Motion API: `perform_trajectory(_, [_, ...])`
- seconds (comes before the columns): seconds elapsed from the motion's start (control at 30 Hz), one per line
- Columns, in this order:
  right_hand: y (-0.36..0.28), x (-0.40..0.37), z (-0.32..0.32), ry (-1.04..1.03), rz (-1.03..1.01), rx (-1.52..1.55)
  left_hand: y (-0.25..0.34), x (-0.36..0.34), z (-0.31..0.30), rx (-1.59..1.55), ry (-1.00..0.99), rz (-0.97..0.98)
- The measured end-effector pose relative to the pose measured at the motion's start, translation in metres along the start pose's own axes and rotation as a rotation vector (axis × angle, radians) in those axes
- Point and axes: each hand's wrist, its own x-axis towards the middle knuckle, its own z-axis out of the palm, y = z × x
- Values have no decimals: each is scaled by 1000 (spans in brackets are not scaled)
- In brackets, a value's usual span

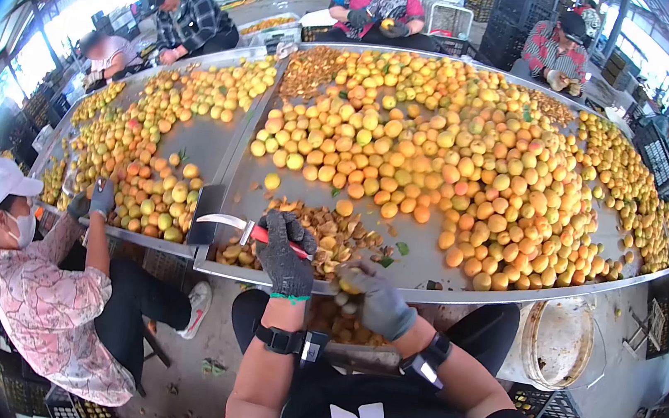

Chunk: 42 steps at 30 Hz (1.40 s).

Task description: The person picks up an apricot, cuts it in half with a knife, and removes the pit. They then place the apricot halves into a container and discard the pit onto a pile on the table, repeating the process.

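a gloved left hand [286,249] grips a red-handled knife [258,234] at the table's [250,148] near edge; the gloved right hand [387,301] closes around a blurred yellowish fruit [355,278]. cut pieces [337,239] lie beside them, whole fruits [440,163] spread toward the far edge, and a worker in a white cap [8,184] sits at left.
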Motion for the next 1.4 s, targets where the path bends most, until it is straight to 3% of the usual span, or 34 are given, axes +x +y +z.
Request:
perform_trajectory(0.1, [7,13,7,-100,22,-35,-16,0,2,90,-159,23])
perform_trajectory(0.17, [23,34,-7,110,-77,-2,-27,-1,-3,204,-126,22])
perform_trajectory(0.2, [8,27,3,341,32,-125,-28,-1,-3,241,-129,57])
perform_trajectory(0.23, [11,26,-3,347,26,-120,-29,-2,-4,281,-129,89])
perform_trajectory(0.33, [30,12,-33,298,-30,-64,-27,2,-12,373,-113,124])
perform_trajectory(0.4, [37,-4,-52,-12,136,-31,-23,5,-18,403,-144,140])
perform_trajectory(0.53, [53,-46,-80,-110,297,-77,-24,13,-35,393,-123,73])
perform_trajectory(0.6, [86,-52,-119,-24,-598,-1239,-22,4,-33,403,-62,-47])
perform_trajectory(0.63, [93,-56,-139,-24,-597,-1238,-22,-1,-34,413,1,-161])
perform_trajectory(0.7, [97,-61,-165,-78,-666,-1533,-26,-13,-43,445,-30,-198])
perform_trajectory(0.73, [85,-67,-152,-79,-662,-1531,-28,-19,-48,437,-65,-274])
perform_trajectory(0.8, [30,-84,-99,124,74,-358,-29,-32,-53,498,-125,-416])
perform_trajectory(0.83, [10,-81,-90,125,74,-356,-29,-36,-55,500,-126,-417])
perform_trajectory(0.9, [-27,-68,-81,101,124,-418,-29,-45,-59,717,-213,-604])
perform_trajectory(1.03, [-69,22,-135,550,-496,-1294,-29,-67,-60,859,-360,-730])
perform_trajectory(1.07, [-77,45,-145,655,-501,-1427,-25,-69,-60,896,-419,-859])
perform_trajectory(1.1, [-83,63,-152,762,-506,-1559,-25,-73,-64,903,-417,-849])
perform_trajectory(1.13, [-87,77,-155,757,-516,-1552,-27,-80,-70,900,-486,-859])
perform_trajectory(1.2, [-91,96,-158,706,-68,-1708,-21,-86,-67,995,-606,-884])
perform_trajectory(1.23, [-89,98,-158,697,-71,-1706,-20,-86,-69,998,-598,-882])
perform_trajectory(1.33, [-73,93,-154,778,-369,-1603,-24,-90,-82,1076,-637,-880])
perform_trajectory(1.37, [-66,87,-155,772,-361,-1605,-28,-91,-88,1199,-662,-723])
perform_trajectory(1.4, [-60,78,-157,563,-462,-1282,-30,-93,-92,1316,-685,-563])
